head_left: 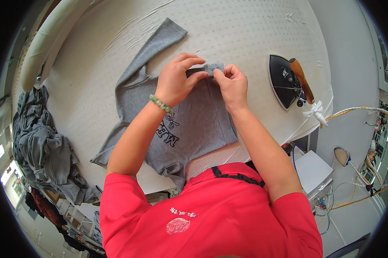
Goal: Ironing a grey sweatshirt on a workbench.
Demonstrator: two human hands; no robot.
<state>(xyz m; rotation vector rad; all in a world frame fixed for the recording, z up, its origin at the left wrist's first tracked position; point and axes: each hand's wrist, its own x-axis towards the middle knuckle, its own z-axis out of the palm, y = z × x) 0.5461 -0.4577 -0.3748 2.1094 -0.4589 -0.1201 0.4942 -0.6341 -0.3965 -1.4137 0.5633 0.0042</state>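
A grey sweatshirt (191, 124) with dark lettering and a small drawn figure on it lies spread on the pale padded table, one sleeve (157, 45) stretched away from me. My right hand (233, 86) pinches the far edge of the sweatshirt between thumb and bent fingers. Just left of it, my left hand (179, 79) is over the cloth with thumb and index finger apart, the thumb tip close to the same edge. A green bead bracelet (160, 103) circles my left wrist. The cloth under my left palm is hidden.
To the right, an iron (285, 81) with a wooden handle rests on the padded table (245, 26), its cord (353, 111) running off right. Piled grey garments (45, 142) hang over the left edge, below a pale padded arm (49, 41). Another iron-shaped plate (342, 156) is at lower right.
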